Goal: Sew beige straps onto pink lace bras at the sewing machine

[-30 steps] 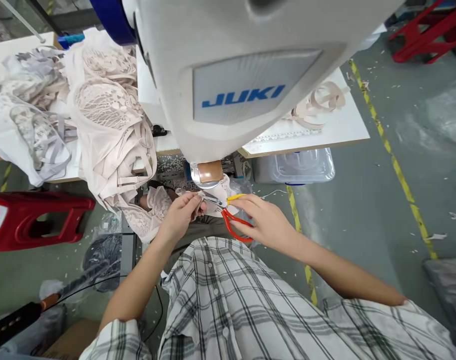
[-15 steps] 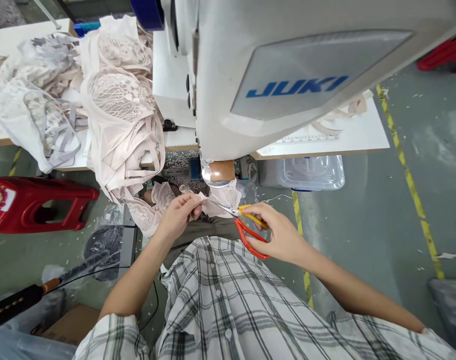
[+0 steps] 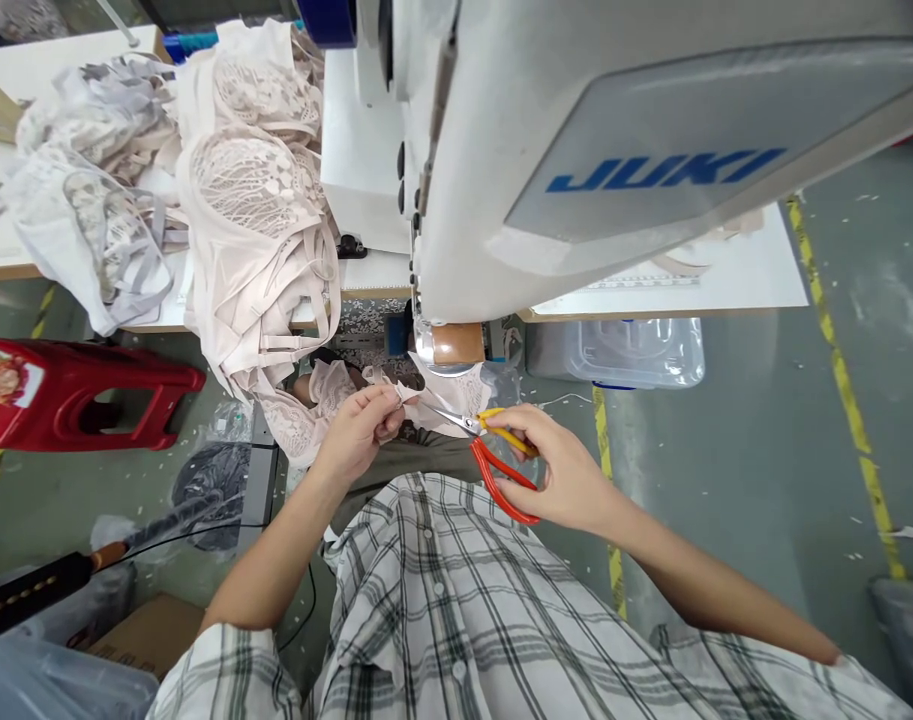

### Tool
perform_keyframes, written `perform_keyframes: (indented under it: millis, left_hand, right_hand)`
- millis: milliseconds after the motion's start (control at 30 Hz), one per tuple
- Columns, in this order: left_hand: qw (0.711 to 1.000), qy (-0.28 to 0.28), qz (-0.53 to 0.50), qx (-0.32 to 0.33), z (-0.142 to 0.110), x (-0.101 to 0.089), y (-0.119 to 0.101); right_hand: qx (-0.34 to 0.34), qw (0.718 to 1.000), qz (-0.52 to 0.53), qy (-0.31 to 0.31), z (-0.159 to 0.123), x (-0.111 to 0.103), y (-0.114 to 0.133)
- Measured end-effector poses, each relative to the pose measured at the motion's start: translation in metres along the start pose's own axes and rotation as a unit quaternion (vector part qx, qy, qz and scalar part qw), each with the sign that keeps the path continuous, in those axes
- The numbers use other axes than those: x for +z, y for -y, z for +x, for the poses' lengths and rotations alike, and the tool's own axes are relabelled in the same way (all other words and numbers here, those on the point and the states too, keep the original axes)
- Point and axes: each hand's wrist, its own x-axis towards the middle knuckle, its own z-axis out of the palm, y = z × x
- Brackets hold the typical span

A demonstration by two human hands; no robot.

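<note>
Pinched in the fingers of my left hand (image 3: 362, 425) is an edge of a pale pink lace bra (image 3: 456, 385), the part in front of the sewing machine's end. My right hand (image 3: 557, 460) grips a pair of scissors (image 3: 505, 445) with one yellow and one red handle. Its handles are spread, and the blades point left at the cloth beside my left fingertips. Whether the blades touch the cloth I cannot tell. More pale pink bras (image 3: 253, 210) lie heaped on the table and hang over its front edge, to the left of the machine.
A white JUKI sewing machine (image 3: 486, 240) rises close above my hands. White garments (image 3: 88, 220) are piled at the far left. A red stool (image 3: 73, 395) stands at left on the floor. Under the table's right side is a clear plastic box (image 3: 628, 355).
The view has shifted slightly, so the machine and table appear farther right. Both hands keep nearly the same place and grip, and the scissors stay with their handles spread.
</note>
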Motion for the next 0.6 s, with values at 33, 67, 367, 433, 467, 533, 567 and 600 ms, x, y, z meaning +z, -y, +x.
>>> perform_keyframes:
  millis: [33, 67, 367, 433, 467, 533, 567, 600]
  left_hand:
    - [1.0, -0.006, 0.001, 0.001, 0.0, 0.0, 0.0]
    - [1.0, -0.011, 0.001, 0.004, 0.0, 0.001, 0.0]
    - [0.989, -0.053, 0.134, 0.042, -0.006, 0.006, -0.001]
    - [0.984, -0.064, 0.163, 0.044, -0.007, 0.006, -0.002]
    - [0.981, -0.068, 0.173, 0.046, -0.007, 0.006, -0.002]
    - [0.977, -0.072, 0.194, 0.053, -0.007, 0.005, -0.002]
    - [0.974, -0.072, 0.205, 0.058, -0.007, 0.004, -0.002]
    - [0.972, -0.072, 0.214, 0.063, -0.007, 0.003, -0.002]
  right_hand:
    - [-0.002, 1.0, 0.0, 0.001, 0.001, 0.0, 0.001]
    - [-0.004, 1.0, 0.001, 0.002, 0.002, 0.001, 0.001]
    - [-0.009, 1.0, 0.009, 0.025, 0.021, 0.011, 0.006]
    - [-0.008, 1.0, 0.01, 0.023, 0.027, 0.015, 0.007]
    - [-0.007, 1.0, 0.011, 0.019, 0.03, 0.016, 0.007]
    - [-0.008, 1.0, 0.013, 0.016, 0.034, 0.018, 0.007]
    - [-0.008, 1.0, 0.015, 0.017, 0.035, 0.018, 0.007]
    - [-0.007, 1.0, 0.017, 0.02, 0.036, 0.018, 0.007]
